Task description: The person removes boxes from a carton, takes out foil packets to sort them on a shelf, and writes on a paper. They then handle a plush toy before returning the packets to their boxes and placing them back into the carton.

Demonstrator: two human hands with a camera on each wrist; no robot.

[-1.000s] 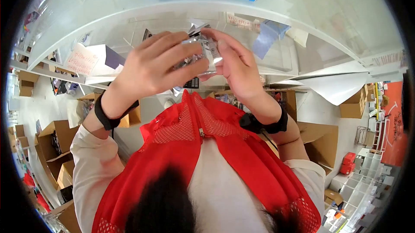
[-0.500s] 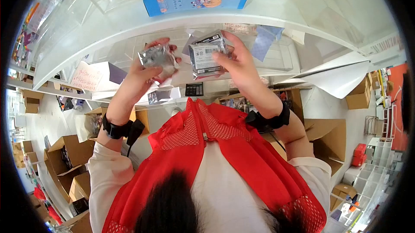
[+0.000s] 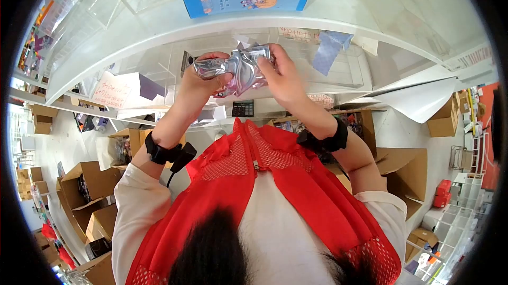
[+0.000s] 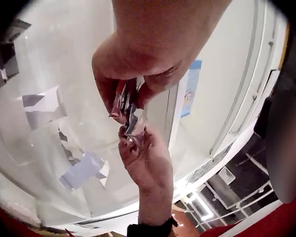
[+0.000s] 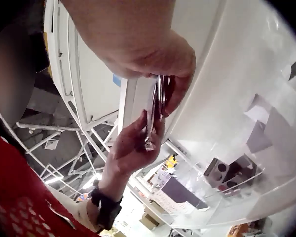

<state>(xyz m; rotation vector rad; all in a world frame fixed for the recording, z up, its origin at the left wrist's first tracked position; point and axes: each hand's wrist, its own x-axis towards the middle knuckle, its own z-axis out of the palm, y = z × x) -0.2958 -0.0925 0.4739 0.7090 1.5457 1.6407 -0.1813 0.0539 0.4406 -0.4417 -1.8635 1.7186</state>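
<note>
Glossy, creased silver foil packet (image 3: 244, 77) just above the centre of the head view, spanning both hands (possibly more than one layer; impossible to tell among the creases). On its left end, bare left hand (image 3: 198, 81), thumb bent over the front; on its right end, bare right hand (image 3: 283, 74), thumb close to a small white barcode label (image 3: 259, 54). Fingers narrow on both sides, pinching foil.

For good handling, probably best to pinch lightly near the edges, without twisting, so as not to tear or crush the foil. Spread the creases gently, with thumbs off the barcode for easy reading. Mind the black rectangular calculator (image 3: 243, 109) lower down, near mid-frame. Avoid bumping the blue cardboard box with a cartoon figure (image 3: 246, 0) at top centre, on the white shelf (image 3: 365, 2).
</note>
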